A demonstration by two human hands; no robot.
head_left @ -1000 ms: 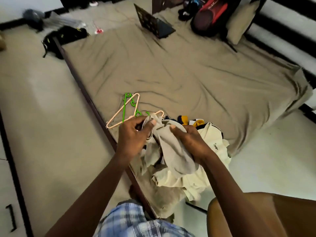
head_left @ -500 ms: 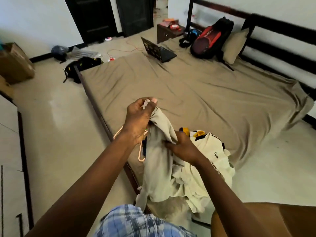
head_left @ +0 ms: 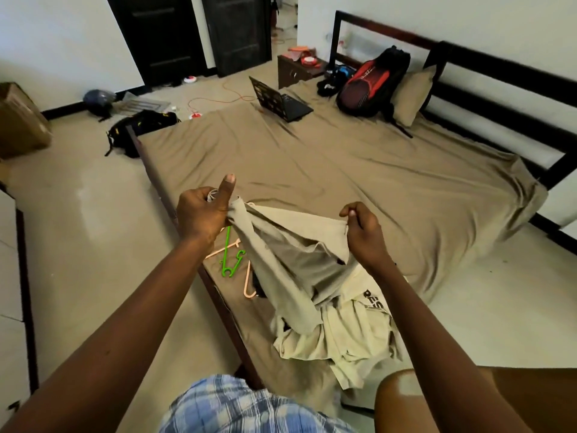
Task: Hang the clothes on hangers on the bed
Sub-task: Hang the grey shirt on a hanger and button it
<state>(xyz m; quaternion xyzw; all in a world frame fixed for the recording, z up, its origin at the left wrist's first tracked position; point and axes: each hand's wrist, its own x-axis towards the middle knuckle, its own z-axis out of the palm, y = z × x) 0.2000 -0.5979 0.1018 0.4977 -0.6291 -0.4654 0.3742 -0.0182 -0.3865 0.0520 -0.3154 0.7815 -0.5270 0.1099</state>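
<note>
A beige garment point(head_left: 290, 260) hangs stretched between my two hands above the near corner of the bed point(head_left: 359, 170). My left hand point(head_left: 203, 210) grips one end of it, thumb pointing up. My right hand point(head_left: 362, 229) pinches the other end. Under the garment lies a pile of pale clothes point(head_left: 346, 335), one with dark lettering. A green hanger point(head_left: 229, 257) and a peach hanger point(head_left: 246, 279) lie on the sheet beside the pile, partly hidden by my left hand and the garment.
An open laptop point(head_left: 281, 101), a red and black backpack point(head_left: 371, 82) and a pillow point(head_left: 412, 95) sit at the bed's far end. A black bag point(head_left: 140, 126), a helmet and cables lie on the floor to the left. A brown seat point(head_left: 468, 398) is at my lower right.
Both hands have lifted the beige garment off the pile and pulled apart, spreading it out. My right hand moved right to a far edge. The view tilted up.
</note>
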